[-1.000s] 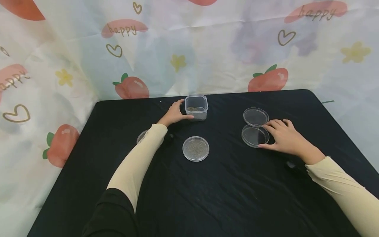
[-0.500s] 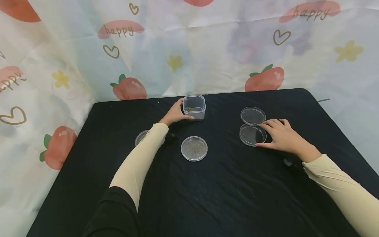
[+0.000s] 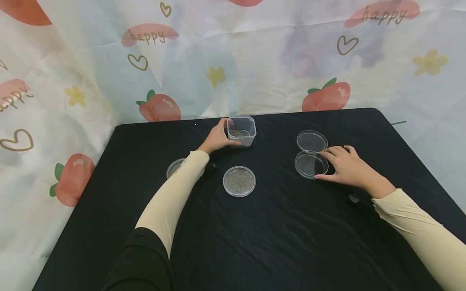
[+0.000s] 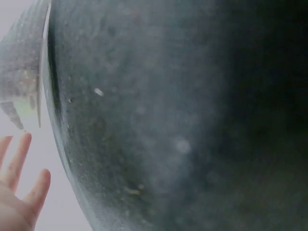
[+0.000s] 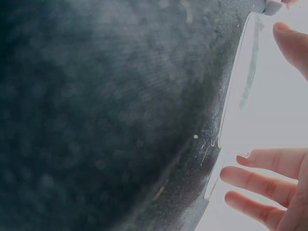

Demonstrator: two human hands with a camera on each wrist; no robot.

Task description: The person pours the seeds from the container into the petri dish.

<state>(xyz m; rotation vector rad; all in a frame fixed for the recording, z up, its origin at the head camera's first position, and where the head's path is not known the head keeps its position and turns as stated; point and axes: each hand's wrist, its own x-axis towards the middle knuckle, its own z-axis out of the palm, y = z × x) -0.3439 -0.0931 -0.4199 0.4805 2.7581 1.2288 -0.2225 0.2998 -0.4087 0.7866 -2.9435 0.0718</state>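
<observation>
In the head view my left hand [image 3: 217, 136] holds a clear square plastic container [image 3: 246, 140] at the table's back, thumb across its front and fingers round its left side. Loose brownish grains lie low inside it. My right hand [image 3: 347, 171] grips a clear petri dish [image 3: 309, 165] at its right rim, thumb on the near side and fingertips on the far side. Just behind that dish, touching it or overlapping, lies another clear round dish [image 3: 312, 141]. The right wrist view shows the thumb [image 5: 291, 45] and fingers [image 5: 260, 183] spread about the dish's edge.
A petri dish of fine greyish grains [image 3: 239, 182] lies mid-table. Another round dish [image 3: 174, 167] is partly hidden by the left sleeve [image 3: 174, 190]. Black cloth [image 3: 262, 238] covers the table, and a printed curtain [image 3: 255, 72] stands behind its back edge.
The left hand has shifted the plastic container slightly to the right, and its grains now gather toward the left side. The right hand and its dish stay put. The head view shifts a little.
</observation>
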